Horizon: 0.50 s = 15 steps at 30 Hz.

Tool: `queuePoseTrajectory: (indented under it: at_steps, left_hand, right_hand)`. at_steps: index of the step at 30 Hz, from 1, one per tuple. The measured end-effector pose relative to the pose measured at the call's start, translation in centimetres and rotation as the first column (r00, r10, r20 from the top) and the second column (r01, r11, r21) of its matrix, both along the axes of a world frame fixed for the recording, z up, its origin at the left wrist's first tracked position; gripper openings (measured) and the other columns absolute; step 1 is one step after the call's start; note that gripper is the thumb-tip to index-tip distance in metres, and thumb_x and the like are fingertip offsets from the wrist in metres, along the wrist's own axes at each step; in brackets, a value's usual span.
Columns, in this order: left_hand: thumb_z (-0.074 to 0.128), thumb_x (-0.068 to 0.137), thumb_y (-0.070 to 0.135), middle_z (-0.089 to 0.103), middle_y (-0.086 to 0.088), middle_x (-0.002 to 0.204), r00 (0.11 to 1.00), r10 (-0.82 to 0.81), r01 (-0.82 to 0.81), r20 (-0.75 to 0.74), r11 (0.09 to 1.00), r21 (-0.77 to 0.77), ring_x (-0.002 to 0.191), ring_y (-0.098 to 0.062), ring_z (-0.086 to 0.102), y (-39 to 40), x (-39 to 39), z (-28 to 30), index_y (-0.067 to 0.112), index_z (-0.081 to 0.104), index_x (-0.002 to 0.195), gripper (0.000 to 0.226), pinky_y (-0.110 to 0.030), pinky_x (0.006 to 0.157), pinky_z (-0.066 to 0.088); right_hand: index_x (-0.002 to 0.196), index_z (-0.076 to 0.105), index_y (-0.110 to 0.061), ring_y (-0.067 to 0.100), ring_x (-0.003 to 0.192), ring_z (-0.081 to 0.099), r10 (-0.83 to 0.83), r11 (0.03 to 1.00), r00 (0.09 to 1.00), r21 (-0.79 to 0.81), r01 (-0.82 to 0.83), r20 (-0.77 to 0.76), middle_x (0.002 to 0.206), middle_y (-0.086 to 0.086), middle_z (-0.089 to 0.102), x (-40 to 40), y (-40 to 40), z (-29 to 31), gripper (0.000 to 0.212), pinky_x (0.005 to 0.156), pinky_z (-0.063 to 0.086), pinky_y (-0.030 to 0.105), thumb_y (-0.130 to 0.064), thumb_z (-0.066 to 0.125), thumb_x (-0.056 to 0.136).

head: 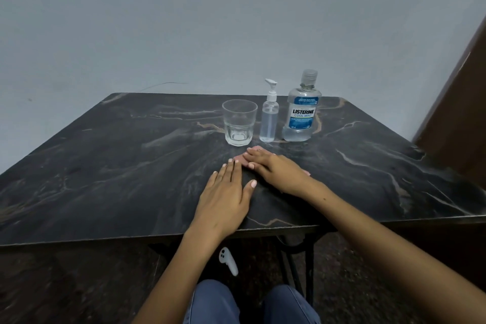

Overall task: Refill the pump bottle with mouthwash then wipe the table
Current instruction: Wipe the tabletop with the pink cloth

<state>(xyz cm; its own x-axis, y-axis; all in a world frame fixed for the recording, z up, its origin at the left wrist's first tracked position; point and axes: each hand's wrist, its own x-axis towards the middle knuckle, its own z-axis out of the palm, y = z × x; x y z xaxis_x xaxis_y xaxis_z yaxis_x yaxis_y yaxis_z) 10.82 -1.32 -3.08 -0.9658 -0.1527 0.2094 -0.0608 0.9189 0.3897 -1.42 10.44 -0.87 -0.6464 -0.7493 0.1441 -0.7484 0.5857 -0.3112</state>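
A clear pump bottle (pixel 269 118) with a white pump head stands on the dark marble-patterned table (pixel 105 166), between a glass (pixel 239 122) and a capped mouthwash bottle (pixel 300 113) with a blue label. All three hold clear liquid. In front of them lies a pink cloth (pixel 238 158), mostly hidden under my right hand (pixel 273 169), which rests flat on it. My left hand (pixel 224 197) lies flat on the table just to the left, fingers straight, holding nothing.
A grey wall stands behind the table. A brown door or panel (pixel 457 123) rises at the right. A white controller (pixel 228 260) hangs below the table's front edge, above my knees. Black table legs (pixel 297 268) stand underneath.
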Motion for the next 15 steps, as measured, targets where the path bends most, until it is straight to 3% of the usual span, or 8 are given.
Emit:
queuePoseTrajectory:
  at_steps: [8, 11, 15]
  left_hand:
    - [0.019, 0.098, 0.046, 0.011, -0.004, 0.158, 1.0, -0.02, 0.02, -0.005, 1.0, -0.011, 0.145, -0.013, 0.006, -0.1, 0.3, 0.2, 0.013, 0.01, 0.148, 0.061, -0.028, 0.116, 0.001]
    - [0.021, 0.097, 0.049, 0.01, -0.008, 0.158, 1.0, -0.012, 0.013, 0.011, 0.998, -0.062, 0.145, -0.016, 0.006, 0.0, 0.0, 0.4, 0.013, 0.015, 0.147, 0.062, -0.03, 0.117, 0.001]
    - [0.026, 0.097, 0.047, 0.013, -0.009, 0.157, 0.997, -0.072, 0.07, -0.013, 0.991, -0.111, 0.145, -0.017, 0.009, 1.7, -2.0, 1.2, 0.012, 0.019, 0.146, 0.061, -0.031, 0.117, 0.001]
  right_hand:
    - [0.138, 0.046, -0.017, 0.02, 0.138, 0.035, -0.252, 0.967, 0.968, 0.027, 0.252, -0.017, 0.152, 0.002, 0.037, -2.9, 5.7, 0.8, 0.04, 0.108, 0.031, 0.035, -0.03, 0.038, 0.101]
    - [0.141, 0.042, -0.017, 0.022, 0.139, 0.035, -0.366, 0.93, 0.93, 0.012, 0.366, -0.018, 0.154, 0.003, 0.032, -2.1, 9.3, 0.5, 0.045, 0.109, 0.03, 0.034, -0.034, 0.039, 0.1]
    - [0.142, 0.041, -0.02, 0.015, 0.142, 0.029, -0.294, 0.955, 0.956, -0.029, 0.294, -0.014, 0.155, -0.001, 0.03, 0.9, 9.7, -0.2, 0.045, 0.114, 0.022, 0.029, -0.033, 0.042, 0.099]
